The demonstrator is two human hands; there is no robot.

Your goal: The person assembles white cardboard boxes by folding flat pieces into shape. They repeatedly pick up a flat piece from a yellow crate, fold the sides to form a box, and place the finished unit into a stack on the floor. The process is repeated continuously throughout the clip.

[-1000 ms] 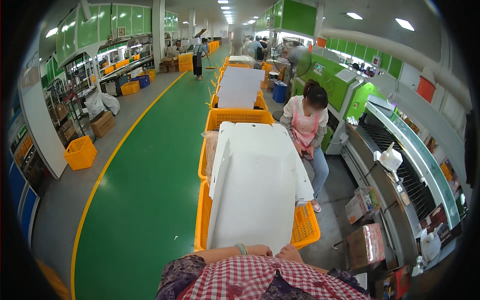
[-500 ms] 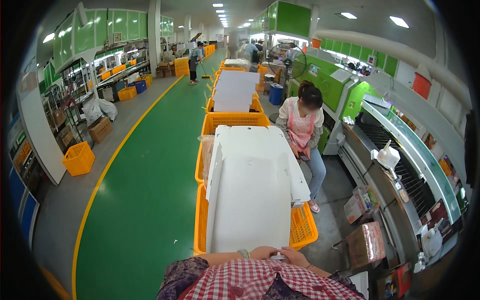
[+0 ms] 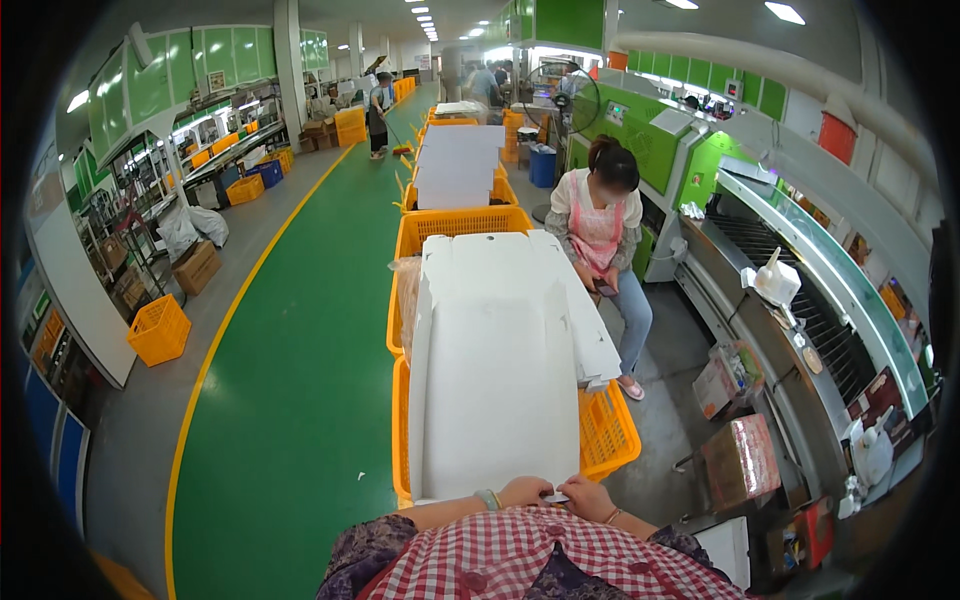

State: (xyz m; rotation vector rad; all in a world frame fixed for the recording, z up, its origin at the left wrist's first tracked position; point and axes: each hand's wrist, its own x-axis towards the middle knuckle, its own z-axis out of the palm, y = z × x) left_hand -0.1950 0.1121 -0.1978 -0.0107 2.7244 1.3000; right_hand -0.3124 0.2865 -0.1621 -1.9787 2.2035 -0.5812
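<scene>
Low in the view, my left hand (image 3: 524,491), with a pale bangle at its wrist, is drawn in close to my body at the near edge of a large white cardboard tray (image 3: 497,400). Beside it, my right hand (image 3: 588,498) has its fingers pinched together. Between the fingertips of both hands is a small thing, partly pale and partly dark, too little to name. The white tray lies over yellow plastic crates (image 3: 612,440) directly in front of me, and nothing lies inside it.
To the right a person (image 3: 605,215) in a pink apron sits with a small dark device. A machine with a slatted conveyor (image 3: 775,270) runs along the right. A green walkway (image 3: 300,400) with a yellow line is on the left. More white sheets (image 3: 460,165) top crates ahead.
My two hands have shifted up slightly, staying close together over the small thing. The view has tilted and turned a little. Far off, a person with a broom has changed posture.
</scene>
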